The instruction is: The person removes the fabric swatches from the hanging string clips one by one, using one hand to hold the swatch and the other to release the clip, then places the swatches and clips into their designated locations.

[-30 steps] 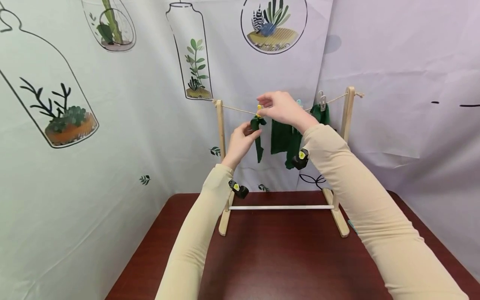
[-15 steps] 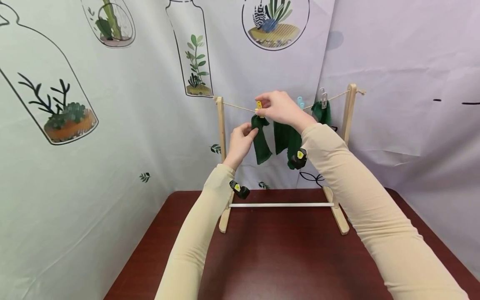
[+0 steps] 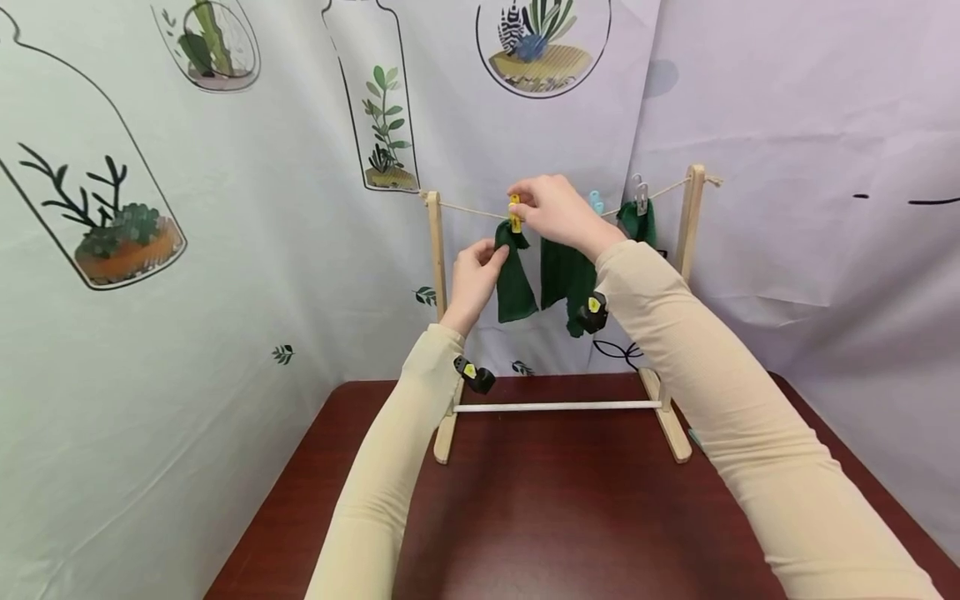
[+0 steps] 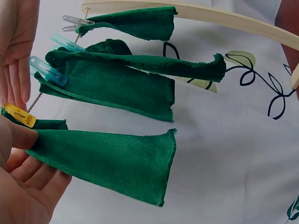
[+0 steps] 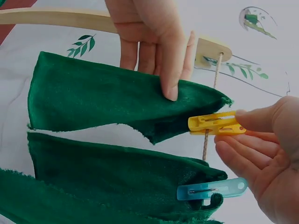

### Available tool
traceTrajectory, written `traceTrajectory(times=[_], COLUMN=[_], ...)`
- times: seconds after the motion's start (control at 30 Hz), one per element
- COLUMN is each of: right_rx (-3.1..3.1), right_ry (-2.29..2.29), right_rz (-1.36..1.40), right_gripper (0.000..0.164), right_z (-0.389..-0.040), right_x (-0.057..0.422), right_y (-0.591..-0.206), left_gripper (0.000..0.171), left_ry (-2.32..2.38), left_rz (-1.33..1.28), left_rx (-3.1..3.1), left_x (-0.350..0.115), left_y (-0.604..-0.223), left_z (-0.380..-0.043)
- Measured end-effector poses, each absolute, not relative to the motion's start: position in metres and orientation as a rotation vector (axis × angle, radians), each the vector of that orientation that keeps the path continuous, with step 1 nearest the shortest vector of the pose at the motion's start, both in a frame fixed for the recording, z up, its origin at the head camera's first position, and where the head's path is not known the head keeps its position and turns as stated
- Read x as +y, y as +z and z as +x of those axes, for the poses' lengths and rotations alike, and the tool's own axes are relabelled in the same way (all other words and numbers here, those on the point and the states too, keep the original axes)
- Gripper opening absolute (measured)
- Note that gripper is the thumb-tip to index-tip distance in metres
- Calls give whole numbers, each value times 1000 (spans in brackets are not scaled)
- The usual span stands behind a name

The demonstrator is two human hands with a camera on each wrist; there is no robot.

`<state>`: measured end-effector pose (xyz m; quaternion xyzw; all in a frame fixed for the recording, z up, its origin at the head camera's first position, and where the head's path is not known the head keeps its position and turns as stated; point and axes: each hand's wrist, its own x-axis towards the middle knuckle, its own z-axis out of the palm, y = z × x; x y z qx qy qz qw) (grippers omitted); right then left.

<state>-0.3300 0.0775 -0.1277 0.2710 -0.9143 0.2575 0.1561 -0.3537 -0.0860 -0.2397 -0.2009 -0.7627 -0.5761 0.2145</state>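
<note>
While the left hand (image 3: 475, 281) pinches one dark-green fabric piece (image 4: 107, 161) near its upper end, thumb in front and fingers behind, the right thumb and fingers pinch the outer ends of one yellow plastic clothespin (image 5: 212, 124). The clothespin sits just beside the left fingers, at the fabric's upper edge, on one beige twisted cord (image 5: 205, 149); the fabric hangs below both hands. Rightward of the fingers, two translucent light-blue clothespins (image 4: 50, 71) and one grey clothespin (image 3: 642, 200) hold further dark-green fabric (image 4: 117, 88), its pieces uncertain in number. Two black wrist cameras (image 3: 474, 375) each bear a yellow patch, too small to read.
</note>
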Motion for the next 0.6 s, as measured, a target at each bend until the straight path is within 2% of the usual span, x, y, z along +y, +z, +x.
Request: traceTrajectory(times=[0.3,0.6], right_rx=[-2465,-2409], right_ry=[709,737], right_rz=[772,774], right_gripper=[26,25], right_z=[-323,-323], right_x=[72,74], right_y=[-131,-127], left_gripper=[27,31], left_ry=[-1567,-1553], left_rz=[-538,-532], left_rx=[-2123,-2131], left_x=[-88,-94], left_y=[-234,-234], left_z=[-350,-349])
